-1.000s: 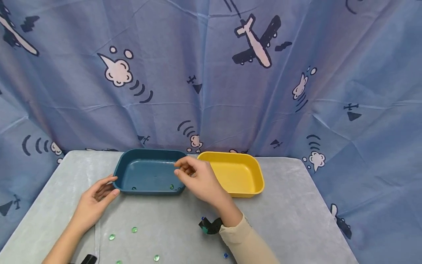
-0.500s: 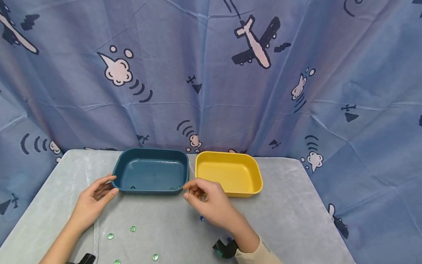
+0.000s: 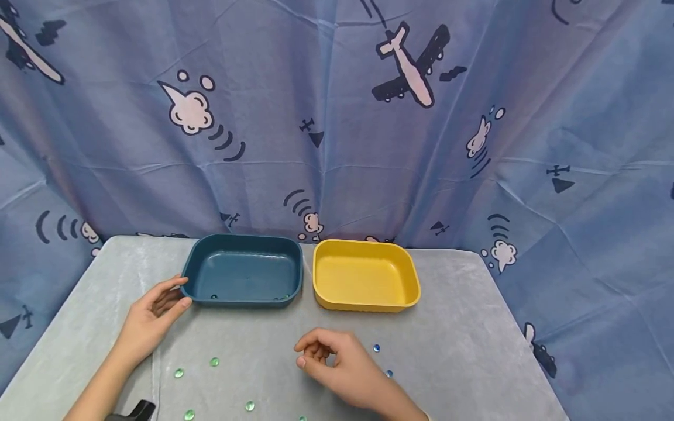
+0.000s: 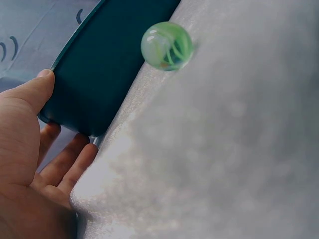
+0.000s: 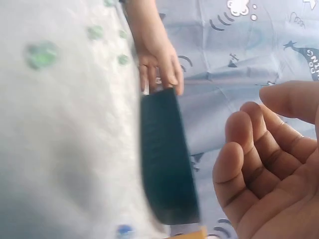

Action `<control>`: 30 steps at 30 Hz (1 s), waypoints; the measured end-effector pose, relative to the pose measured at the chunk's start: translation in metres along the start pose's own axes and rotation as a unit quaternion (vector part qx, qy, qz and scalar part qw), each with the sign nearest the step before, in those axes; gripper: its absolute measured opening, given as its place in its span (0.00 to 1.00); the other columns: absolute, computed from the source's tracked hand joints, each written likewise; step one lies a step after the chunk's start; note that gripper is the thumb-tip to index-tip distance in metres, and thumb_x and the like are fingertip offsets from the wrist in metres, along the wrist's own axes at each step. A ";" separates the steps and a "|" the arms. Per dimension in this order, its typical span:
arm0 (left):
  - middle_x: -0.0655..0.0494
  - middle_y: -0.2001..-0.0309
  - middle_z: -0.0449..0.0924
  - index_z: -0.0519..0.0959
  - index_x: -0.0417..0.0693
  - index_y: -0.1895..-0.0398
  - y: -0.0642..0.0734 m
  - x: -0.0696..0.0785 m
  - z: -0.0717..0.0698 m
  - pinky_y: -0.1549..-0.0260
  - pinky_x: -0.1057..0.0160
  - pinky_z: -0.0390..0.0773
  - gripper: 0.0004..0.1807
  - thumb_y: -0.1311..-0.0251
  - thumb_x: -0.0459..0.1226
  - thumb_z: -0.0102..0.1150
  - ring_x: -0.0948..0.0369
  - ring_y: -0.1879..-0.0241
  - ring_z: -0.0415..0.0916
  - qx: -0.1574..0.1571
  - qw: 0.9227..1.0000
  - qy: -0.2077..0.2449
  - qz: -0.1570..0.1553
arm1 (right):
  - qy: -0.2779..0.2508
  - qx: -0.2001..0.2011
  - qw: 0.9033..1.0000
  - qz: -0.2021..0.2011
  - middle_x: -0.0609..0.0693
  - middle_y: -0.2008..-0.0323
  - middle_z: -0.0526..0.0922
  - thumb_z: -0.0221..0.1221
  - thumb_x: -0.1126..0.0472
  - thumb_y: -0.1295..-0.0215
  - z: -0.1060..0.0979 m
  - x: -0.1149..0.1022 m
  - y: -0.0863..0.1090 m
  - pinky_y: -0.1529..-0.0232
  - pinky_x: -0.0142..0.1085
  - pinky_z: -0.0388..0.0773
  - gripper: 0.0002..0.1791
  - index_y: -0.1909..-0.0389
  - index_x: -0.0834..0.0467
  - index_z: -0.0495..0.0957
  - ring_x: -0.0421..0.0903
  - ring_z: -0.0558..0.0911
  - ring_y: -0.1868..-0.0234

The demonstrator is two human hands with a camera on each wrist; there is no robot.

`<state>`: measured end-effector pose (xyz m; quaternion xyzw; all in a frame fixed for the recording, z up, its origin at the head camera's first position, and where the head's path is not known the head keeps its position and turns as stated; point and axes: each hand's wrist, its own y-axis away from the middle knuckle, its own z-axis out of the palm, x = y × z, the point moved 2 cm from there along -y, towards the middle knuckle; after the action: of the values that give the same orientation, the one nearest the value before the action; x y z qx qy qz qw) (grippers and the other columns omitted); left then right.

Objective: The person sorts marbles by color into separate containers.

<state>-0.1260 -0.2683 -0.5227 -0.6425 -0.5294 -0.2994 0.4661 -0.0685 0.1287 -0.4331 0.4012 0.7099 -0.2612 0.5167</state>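
Observation:
At the left end of the dark teal tray (image 3: pixel 242 275), my left hand (image 3: pixel 150 327) holds the front corner. Its thumb touches the rim in the left wrist view, with the other fingers around the end. A few small marbles lie along the tray's front wall inside, partly hidden by it. My right hand (image 3: pixel 342 365) hovers over the cloth in front of the trays. Its fingers are loosely bent, and the right wrist view shows nothing between thumb and fingers. Nearest to it on the table are a blue marble (image 3: pixel 376 348) and another blue marble (image 3: pixel 389 373).
A yellow tray (image 3: pixel 367 307) stands right of the teal one. Several green marbles lie at the front left, among them one green marble (image 3: pixel 215 362) and another green marble (image 4: pixel 167 46). A patterned blue curtain (image 3: pixel 253 117) hangs behind the grey cloth-covered table (image 3: pixel 463 327).
My right hand has moved from above the teal tray's right end back towards me, uncovering the yellow tray. A green marble in the teal tray has shifted right. My left hand stays put.

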 end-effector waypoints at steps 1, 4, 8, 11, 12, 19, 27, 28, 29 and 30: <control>0.28 0.26 0.70 0.77 0.39 0.27 0.000 0.000 0.000 0.49 0.80 0.81 0.25 0.24 0.32 0.68 0.80 0.43 0.78 0.000 1.000 0.001 -0.001 | -0.010 -0.007 1.000 0.013 0.44 0.64 0.88 0.67 0.55 0.20 0.001 0.003 0.003 0.62 0.33 0.83 0.06 0.51 0.50 0.89 0.38 0.80 0.66; 0.28 0.25 0.70 0.77 0.38 0.27 0.002 0.000 0.001 0.49 0.80 0.81 0.25 0.24 0.32 0.68 0.80 0.43 0.78 0.000 1.000 -0.001 -0.004 | -0.033 -0.030 0.998 0.034 0.43 0.65 0.86 0.67 0.57 0.21 0.004 0.016 0.012 0.62 0.30 0.82 0.08 0.50 0.56 0.88 0.36 0.80 0.66; 0.28 0.25 0.69 0.77 0.39 0.27 0.004 0.000 0.001 0.49 0.81 0.80 0.25 0.23 0.33 0.68 0.81 0.43 0.77 0.000 1.000 -0.006 -0.007 | -0.056 -0.064 0.996 0.042 0.41 0.67 0.84 0.66 0.60 0.21 0.009 0.032 0.021 0.65 0.26 0.79 0.08 0.50 0.59 0.88 0.33 0.78 0.68; 0.29 0.25 0.69 0.77 0.39 0.27 0.003 0.001 -0.001 0.49 0.80 0.80 0.25 0.24 0.32 0.68 0.81 0.43 0.77 0.002 1.000 -0.007 -0.006 | -0.067 -0.083 0.993 0.044 0.39 0.69 0.83 0.66 0.60 0.21 0.014 0.040 0.025 0.68 0.24 0.78 0.08 0.50 0.60 0.87 0.32 0.77 0.70; 0.30 0.25 0.70 0.77 0.39 0.27 0.003 0.001 -0.001 0.49 0.80 0.80 0.25 0.24 0.32 0.68 0.80 0.43 0.78 0.003 1.000 -0.006 -0.005 | -0.068 -0.088 0.993 0.044 0.39 0.69 0.82 0.66 0.59 0.21 0.015 0.042 0.025 0.68 0.24 0.78 0.09 0.50 0.60 0.87 0.31 0.77 0.70; 0.31 0.26 0.71 0.77 0.38 0.27 0.002 0.002 -0.002 0.49 0.79 0.81 0.25 0.24 0.31 0.67 0.79 0.43 0.78 0.004 1.000 -0.004 -0.004 | -0.051 -0.123 0.989 0.062 0.36 0.69 0.83 0.65 0.58 0.20 0.026 0.055 0.026 0.68 0.25 0.80 0.07 0.50 0.56 0.88 0.30 0.77 0.71; 0.30 0.26 0.71 0.77 0.37 0.28 -0.001 0.001 0.000 0.49 0.78 0.82 0.24 0.24 0.30 0.67 0.78 0.43 0.79 0.002 1.000 0.001 0.002 | -0.013 -0.132 0.989 0.061 0.34 0.69 0.82 0.66 0.59 0.21 0.028 0.058 0.027 0.66 0.25 0.80 0.06 0.52 0.55 0.88 0.29 0.77 0.69; 0.30 0.26 0.71 0.78 0.38 0.28 -0.001 0.001 0.000 0.49 0.78 0.82 0.24 0.24 0.30 0.67 0.78 0.43 0.79 0.003 1.000 0.002 0.003 | -0.006 -0.135 0.989 0.057 0.33 0.69 0.81 0.66 0.58 0.20 0.028 0.058 0.026 0.65 0.25 0.80 0.06 0.51 0.55 0.88 0.29 0.77 0.69; 0.30 0.26 0.71 0.78 0.38 0.28 -0.001 0.000 0.000 0.49 0.78 0.82 0.24 0.24 0.30 0.67 0.78 0.43 0.79 0.003 1.000 0.002 0.003 | 0.001 -0.138 0.989 0.052 0.33 0.68 0.81 0.66 0.59 0.20 0.028 0.058 0.026 0.65 0.25 0.81 0.06 0.51 0.55 0.88 0.28 0.77 0.69; 0.30 0.26 0.71 0.78 0.38 0.28 -0.001 0.000 0.000 0.49 0.78 0.82 0.24 0.24 0.30 0.67 0.78 0.43 0.79 0.004 1.000 0.001 0.004 | 0.007 -0.140 0.989 0.047 0.32 0.68 0.81 0.66 0.58 0.20 0.028 0.059 0.026 0.65 0.25 0.81 0.06 0.51 0.55 0.88 0.28 0.77 0.68</control>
<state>-0.1270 -0.2684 -0.5227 -0.6422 -0.5279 -0.2962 0.4703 -0.0403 0.1385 -0.4966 0.3596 0.7234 -0.1317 0.5745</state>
